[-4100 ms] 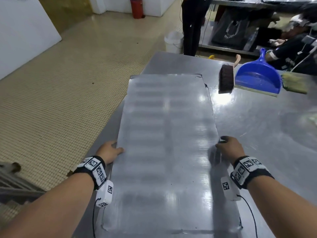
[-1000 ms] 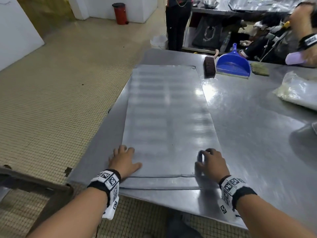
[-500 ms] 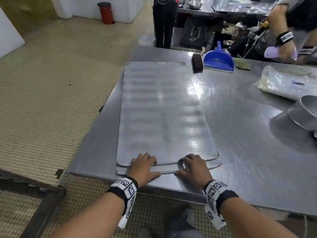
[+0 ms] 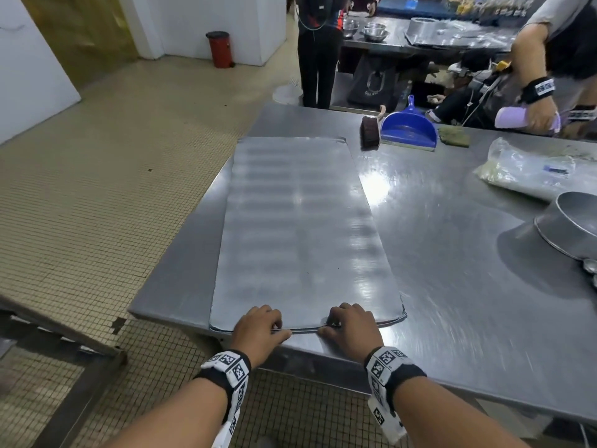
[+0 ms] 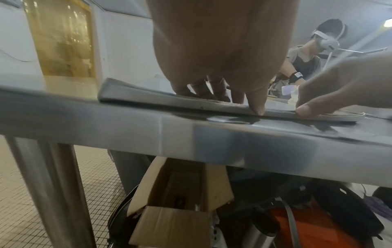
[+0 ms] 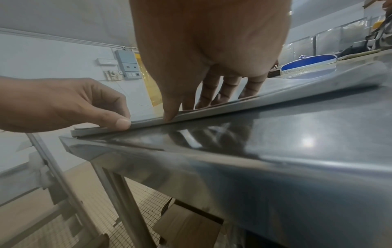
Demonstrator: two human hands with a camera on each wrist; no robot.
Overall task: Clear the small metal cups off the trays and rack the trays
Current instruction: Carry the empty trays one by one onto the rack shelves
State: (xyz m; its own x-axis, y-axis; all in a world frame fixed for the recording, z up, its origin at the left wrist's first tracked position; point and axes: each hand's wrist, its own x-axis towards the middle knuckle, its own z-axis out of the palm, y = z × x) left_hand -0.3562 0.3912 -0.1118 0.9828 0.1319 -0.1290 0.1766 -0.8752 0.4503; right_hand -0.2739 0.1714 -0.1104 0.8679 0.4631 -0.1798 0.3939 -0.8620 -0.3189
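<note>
A stack of flat metal trays (image 4: 300, 221) lies lengthwise on the steel table (image 4: 452, 253), with its near end at the table's front edge. My left hand (image 4: 271, 324) and right hand (image 4: 336, 321) sit side by side on that near end. Each has its fingers curled on top and its thumb against the rim. In the left wrist view the left thumb (image 5: 256, 107) presses the tray edge (image 5: 148, 99). The right wrist view shows the right thumb (image 6: 169, 115) at the rim (image 6: 275, 97) and the left hand (image 6: 84, 107) pinching beside it. Small round metal pieces (image 4: 589, 265) lie at the far right.
A brush (image 4: 369, 132), a blue dustpan (image 4: 408, 129) and a plastic bag (image 4: 529, 171) lie at the table's far side, with a tilted metal bowl (image 4: 571, 224) at right. Another person (image 4: 549, 59) works there. A metal frame (image 4: 58, 331) stands low left. Boxes (image 5: 176, 209) sit under the table.
My hands moved from the tray's long sides to its near end and drew close together. The offset top tray now lines up with the one below.
</note>
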